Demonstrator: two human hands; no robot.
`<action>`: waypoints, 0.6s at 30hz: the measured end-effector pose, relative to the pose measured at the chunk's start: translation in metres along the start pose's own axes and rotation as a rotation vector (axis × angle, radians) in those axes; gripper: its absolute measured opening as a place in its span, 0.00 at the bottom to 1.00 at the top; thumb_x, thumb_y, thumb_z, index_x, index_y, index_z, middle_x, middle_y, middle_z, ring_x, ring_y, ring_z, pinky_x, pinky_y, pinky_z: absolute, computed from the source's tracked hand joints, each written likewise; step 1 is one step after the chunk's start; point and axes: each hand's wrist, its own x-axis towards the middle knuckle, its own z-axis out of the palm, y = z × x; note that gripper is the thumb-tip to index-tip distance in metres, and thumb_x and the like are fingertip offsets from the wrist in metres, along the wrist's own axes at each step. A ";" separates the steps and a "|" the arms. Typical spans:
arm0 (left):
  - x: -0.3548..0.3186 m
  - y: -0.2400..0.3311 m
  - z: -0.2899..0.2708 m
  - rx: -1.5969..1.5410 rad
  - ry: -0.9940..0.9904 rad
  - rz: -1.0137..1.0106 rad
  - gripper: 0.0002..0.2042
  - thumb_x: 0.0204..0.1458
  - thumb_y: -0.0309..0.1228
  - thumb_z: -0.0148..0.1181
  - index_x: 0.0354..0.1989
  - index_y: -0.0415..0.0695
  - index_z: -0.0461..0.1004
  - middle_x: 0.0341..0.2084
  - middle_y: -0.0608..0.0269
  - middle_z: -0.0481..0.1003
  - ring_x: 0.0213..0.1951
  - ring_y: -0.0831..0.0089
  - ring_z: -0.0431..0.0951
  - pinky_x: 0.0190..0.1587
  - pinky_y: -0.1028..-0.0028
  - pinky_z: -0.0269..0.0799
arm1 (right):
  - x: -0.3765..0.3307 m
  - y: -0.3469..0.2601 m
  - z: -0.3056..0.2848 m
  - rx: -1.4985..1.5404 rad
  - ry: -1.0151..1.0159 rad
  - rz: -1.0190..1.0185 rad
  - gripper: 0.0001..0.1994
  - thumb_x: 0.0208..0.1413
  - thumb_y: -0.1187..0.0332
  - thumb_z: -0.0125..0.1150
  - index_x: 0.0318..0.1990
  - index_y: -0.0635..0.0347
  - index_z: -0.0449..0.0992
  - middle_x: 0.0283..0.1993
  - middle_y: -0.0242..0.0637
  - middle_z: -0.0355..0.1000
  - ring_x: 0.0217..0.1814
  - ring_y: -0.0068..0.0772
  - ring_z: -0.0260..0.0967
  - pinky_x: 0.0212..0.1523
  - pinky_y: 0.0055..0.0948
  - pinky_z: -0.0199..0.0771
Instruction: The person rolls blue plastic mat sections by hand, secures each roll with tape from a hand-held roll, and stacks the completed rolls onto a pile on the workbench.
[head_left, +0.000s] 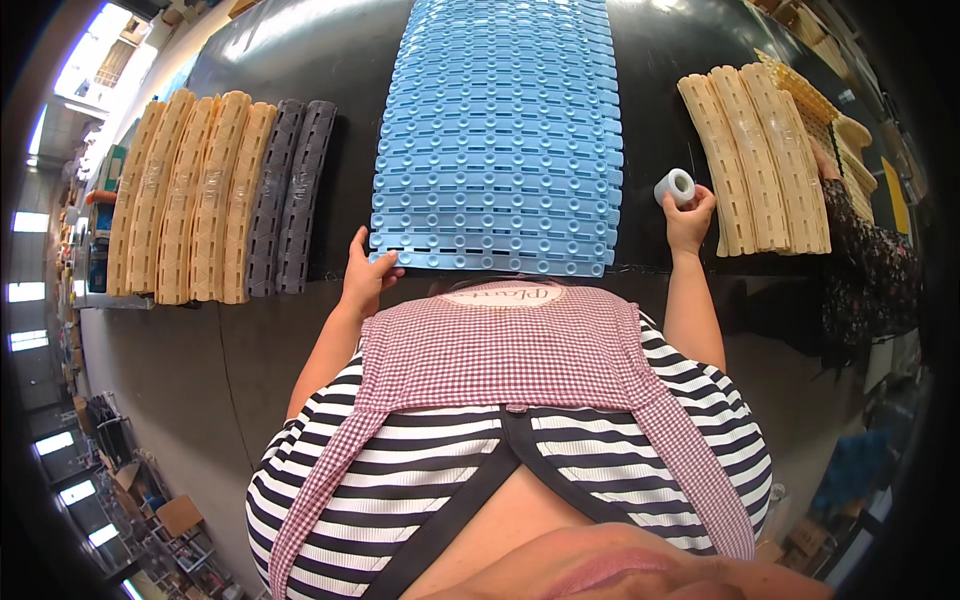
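Observation:
A long light-blue plastic mat (500,140) with rows of slots and round studs lies flat on the black table, reaching from the near edge to the far side. My left hand (368,275) grips its near left corner, the thumb on top and part of the fingers hidden. To the right of the mat, my right hand (690,215) holds a small roll of clear film or tape (675,187) just above the table. The roll's open core faces up and to the right.
Rolled beige mats (190,200) and dark grey rolled mats (305,200) lie at left. More beige rolls (760,160) rest at right. Beyond them, another person's patterned sleeve (860,255) and hand reach in. The black table (330,60) ends just before my apron.

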 end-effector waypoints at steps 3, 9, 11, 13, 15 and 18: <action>-0.033 0.016 0.030 -0.143 -0.075 0.177 0.35 0.63 0.26 0.59 0.77 0.53 0.51 0.36 0.65 0.78 0.28 0.81 0.76 0.30 0.80 0.74 | -0.010 0.033 -0.026 0.139 0.028 -0.055 0.39 0.50 0.69 0.78 0.66 0.64 0.59 0.65 0.49 0.64 0.64 0.41 0.69 0.64 0.37 0.72; -0.003 0.025 0.001 -0.893 -0.209 0.063 0.11 0.69 0.31 0.54 0.56 0.45 0.73 0.41 0.59 0.80 0.42 0.70 0.82 0.47 0.72 0.80 | -0.076 -0.126 -0.014 0.090 -0.209 -0.253 0.23 0.54 0.69 0.74 0.57 0.60 0.76 0.50 0.41 0.77 0.52 0.35 0.76 0.55 0.35 0.73; 0.006 0.031 0.012 -1.012 -0.254 0.109 0.12 0.70 0.33 0.52 0.56 0.42 0.72 0.54 0.51 0.76 0.58 0.61 0.77 0.62 0.64 0.75 | -0.113 -0.180 -0.013 0.138 -0.554 -0.501 0.19 0.51 0.74 0.74 0.52 0.57 0.80 0.45 0.36 0.80 0.44 0.33 0.79 0.47 0.34 0.75; 0.013 0.042 0.021 -1.010 -0.324 0.157 0.12 0.70 0.31 0.51 0.57 0.42 0.70 0.56 0.48 0.75 0.60 0.59 0.76 0.65 0.62 0.73 | -0.131 -0.195 0.018 -0.070 -0.576 -0.929 0.19 0.50 0.76 0.71 0.51 0.55 0.81 0.50 0.37 0.80 0.52 0.40 0.77 0.53 0.38 0.73; 0.019 0.047 0.030 -0.910 -0.299 0.173 0.18 0.69 0.29 0.51 0.66 0.40 0.63 0.62 0.43 0.69 0.64 0.57 0.72 0.67 0.60 0.69 | -0.140 -0.193 0.050 -0.357 -0.456 -0.934 0.16 0.52 0.75 0.67 0.50 0.53 0.82 0.55 0.36 0.78 0.61 0.45 0.72 0.61 0.43 0.68; 0.020 0.056 0.047 -0.699 -0.115 0.202 0.30 0.66 0.25 0.55 0.75 0.39 0.52 0.68 0.42 0.63 0.67 0.55 0.67 0.70 0.60 0.63 | -0.125 -0.141 0.086 -0.506 -0.383 -0.969 0.14 0.56 0.73 0.61 0.51 0.53 0.82 0.59 0.35 0.77 0.66 0.44 0.69 0.66 0.46 0.64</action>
